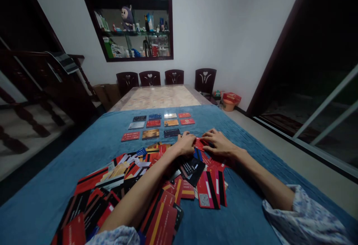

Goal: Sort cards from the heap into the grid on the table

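A red card [200, 144] lies between my two hands at the far right end of a loose heap of cards. My left hand [185, 144] has its fingers curled on the card's left side. From the right, my right hand [219, 143] closes on the same card, with its thumb side low and fingertips on the card's edge. Beneath and around my hands spread red, black, blue and gold cards, among them a black card [188, 166] and a red card with a square code [207, 191]. My left forearm crosses above the heap and hides part of it.
Beyond the heap, cards stand in rows on the blue cloth [92, 140], including a gold card [150, 134] and a dark card [171, 133]. The bare tabletop [165, 96] continues toward several dark chairs [205, 80]. A wall niche [127, 32] holds bottles and a plush toy.
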The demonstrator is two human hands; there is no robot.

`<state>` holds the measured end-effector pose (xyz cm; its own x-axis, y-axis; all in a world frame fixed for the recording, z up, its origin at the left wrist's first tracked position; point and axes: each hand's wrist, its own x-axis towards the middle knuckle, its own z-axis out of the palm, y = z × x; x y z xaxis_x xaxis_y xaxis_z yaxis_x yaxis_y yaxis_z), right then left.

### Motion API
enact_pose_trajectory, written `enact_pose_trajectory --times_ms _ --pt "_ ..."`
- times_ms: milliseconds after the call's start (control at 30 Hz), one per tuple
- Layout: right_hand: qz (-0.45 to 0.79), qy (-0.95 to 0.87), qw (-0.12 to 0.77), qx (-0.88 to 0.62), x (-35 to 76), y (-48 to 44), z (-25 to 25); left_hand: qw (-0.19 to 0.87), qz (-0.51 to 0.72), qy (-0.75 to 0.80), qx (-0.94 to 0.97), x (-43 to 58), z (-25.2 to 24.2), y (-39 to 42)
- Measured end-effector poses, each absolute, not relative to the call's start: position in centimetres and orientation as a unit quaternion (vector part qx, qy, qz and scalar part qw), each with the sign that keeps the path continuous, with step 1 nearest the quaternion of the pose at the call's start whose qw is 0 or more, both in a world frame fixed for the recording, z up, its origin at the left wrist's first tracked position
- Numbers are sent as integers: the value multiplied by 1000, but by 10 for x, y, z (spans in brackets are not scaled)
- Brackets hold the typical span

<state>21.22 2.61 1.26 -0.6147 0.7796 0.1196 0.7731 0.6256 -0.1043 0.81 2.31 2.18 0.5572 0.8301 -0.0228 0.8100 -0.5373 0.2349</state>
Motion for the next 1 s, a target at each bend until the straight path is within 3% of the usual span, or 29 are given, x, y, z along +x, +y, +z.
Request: enact_pose_trajectory --times_ms 567,1000 --pt "15 -930 193 -311 231 31 3 72 112 419 898 2 13 24" --pt "-14 -891 294 -345 231 35 -4 115 226 461 851 4 11 27"
